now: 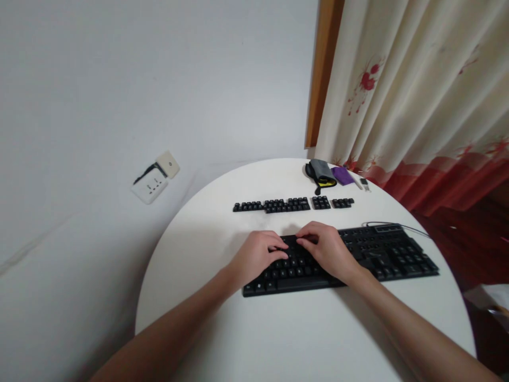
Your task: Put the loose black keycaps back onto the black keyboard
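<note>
A black keyboard [310, 284] lies on the white round table [214, 339], with keycaps absent from part of its upper rows. My left hand [258, 254] rests over its left end; the thumb and forefinger are a little apart, with no object visible between them. My right hand [326, 249] is over the upper middle of the keyboard, its thumb and forefinger brought together in a pinch near the top edge. Whatever those fingertips hold, if anything, is too small to make out. Beyond the keyboard, loose black keycaps [286, 205] stand in neat grouped rows.
A grey and black cloth or pouch [321, 171], a purple cloth [342, 175] and a small white item [364, 183] sit at the table's far edge. The keyboard's cable [413, 229] runs off right. A wall with a socket [150, 185] borders the left; a curtain [421, 79] hangs right.
</note>
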Tool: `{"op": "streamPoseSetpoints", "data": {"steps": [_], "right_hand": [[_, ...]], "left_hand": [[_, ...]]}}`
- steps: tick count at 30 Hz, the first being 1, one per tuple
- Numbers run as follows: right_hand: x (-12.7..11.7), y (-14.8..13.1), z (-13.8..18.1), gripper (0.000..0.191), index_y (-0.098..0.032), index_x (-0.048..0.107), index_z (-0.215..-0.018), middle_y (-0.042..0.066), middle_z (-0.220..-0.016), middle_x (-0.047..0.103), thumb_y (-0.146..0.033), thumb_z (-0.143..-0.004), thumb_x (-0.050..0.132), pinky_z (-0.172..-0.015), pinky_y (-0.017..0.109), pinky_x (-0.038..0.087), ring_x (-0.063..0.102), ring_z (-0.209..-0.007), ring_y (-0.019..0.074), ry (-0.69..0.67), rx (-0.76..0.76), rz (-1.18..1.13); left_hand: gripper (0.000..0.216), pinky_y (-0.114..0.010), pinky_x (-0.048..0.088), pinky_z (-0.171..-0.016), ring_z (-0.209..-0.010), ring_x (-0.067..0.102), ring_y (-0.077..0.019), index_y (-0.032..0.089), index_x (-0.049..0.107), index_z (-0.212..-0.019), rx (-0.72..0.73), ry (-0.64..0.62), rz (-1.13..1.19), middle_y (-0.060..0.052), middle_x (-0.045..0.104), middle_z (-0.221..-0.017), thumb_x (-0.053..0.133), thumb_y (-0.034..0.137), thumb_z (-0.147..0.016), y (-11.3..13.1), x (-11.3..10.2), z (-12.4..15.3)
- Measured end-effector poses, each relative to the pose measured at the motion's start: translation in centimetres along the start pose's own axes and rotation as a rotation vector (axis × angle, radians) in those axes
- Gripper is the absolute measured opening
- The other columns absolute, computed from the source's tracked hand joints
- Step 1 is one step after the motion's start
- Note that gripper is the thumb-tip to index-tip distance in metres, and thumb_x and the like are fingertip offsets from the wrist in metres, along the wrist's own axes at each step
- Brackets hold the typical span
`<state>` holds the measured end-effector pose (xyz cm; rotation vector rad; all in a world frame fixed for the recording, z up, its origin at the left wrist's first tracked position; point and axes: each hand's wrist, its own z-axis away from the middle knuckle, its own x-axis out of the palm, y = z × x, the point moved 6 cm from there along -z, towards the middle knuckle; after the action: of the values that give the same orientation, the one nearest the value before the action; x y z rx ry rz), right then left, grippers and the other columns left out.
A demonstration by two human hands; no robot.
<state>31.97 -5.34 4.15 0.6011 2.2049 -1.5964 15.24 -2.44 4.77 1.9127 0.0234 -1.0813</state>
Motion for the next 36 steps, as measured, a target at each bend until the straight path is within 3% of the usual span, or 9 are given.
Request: {"op": "streamPoseSetpoints", "data": {"steps": [4, 11, 20, 30, 36], "right_hand": [[0.1, -0.1, 0.0, 0.005, -0.018, 0.071, -0.083, 0.004, -0.083, 0.07, -0.017, -0.08, 0.067, -0.073, 0.03, 0.052, 0.065, -0.074, 0.017, -0.041, 0.005, -0.007], [0.7, -0.8, 0.4, 0.005, -0.019, 0.073, -0.077, 0.0, -0.076, 0.072, -0.017, -0.08, 0.068, -0.07, 0.028, 0.047, 0.063, -0.071, 0.0158, -0.147, 0.015, 0.026], [1.9, -0.8, 0.8, 0.006, -0.023, 0.075, -0.081, 0.002, -0.084, 0.073, -0.019, -0.081, 0.07, -0.078, 0.03, 0.047, 0.064, -0.081, 0.0184, -0.196, -0.025, 0.055], [2.2, -2.3, 1.1, 0.012, -0.019, 0.066, -0.077, 0.003, -0.083, 0.069, -0.009, -0.082, 0.064, -0.078, 0.029, 0.046, 0.061, -0.083, 0.0171, -0.279, -0.188, 0.159], [1.9, -2.6, 1.2, 0.01, -0.02, 0.069, -0.079, 0.004, -0.091, 0.068, -0.014, -0.085, 0.063, -0.083, 0.031, 0.045, 0.059, -0.091, 0.0185, -0.301, -0.217, 0.253]], "left_hand": [[0.011, -0.036, 0.051, -0.082, -0.085, 0.064, -0.0212, 0.026, 0.078, -0.085, 0.037, -0.008, -0.189, -0.001, 0.075, -0.087, 0.078, 0.032, -0.075, -0.2, 0.6, 0.1], [0.016, -0.034, 0.049, -0.084, -0.086, 0.065, -0.0183, 0.028, 0.077, -0.096, 0.096, -0.09, -0.189, -0.001, 0.074, -0.094, 0.062, 0.025, -0.089, 0.9, 0.5, 0.3], [0.01, -0.031, 0.048, -0.078, -0.082, 0.062, -0.0182, 0.024, 0.077, -0.09, -0.042, -0.076, -0.205, 0.0, 0.075, -0.087, 0.072, 0.025, -0.081, 0.7, -0.3, 0.1], [0.007, -0.032, 0.047, -0.081, -0.085, 0.059, -0.0188, 0.023, 0.075, -0.081, 0.051, -0.073, -0.337, 0.001, 0.074, -0.086, 0.071, 0.028, -0.083, 1.0, 0.3, 0.3], [0.014, -0.033, 0.047, -0.084, -0.09, 0.058, -0.019, 0.022, 0.075, -0.088, 0.145, -0.15, -0.382, -0.001, 0.073, -0.095, 0.063, 0.03, -0.089, 1.9, 0.2, 0.5]]}}
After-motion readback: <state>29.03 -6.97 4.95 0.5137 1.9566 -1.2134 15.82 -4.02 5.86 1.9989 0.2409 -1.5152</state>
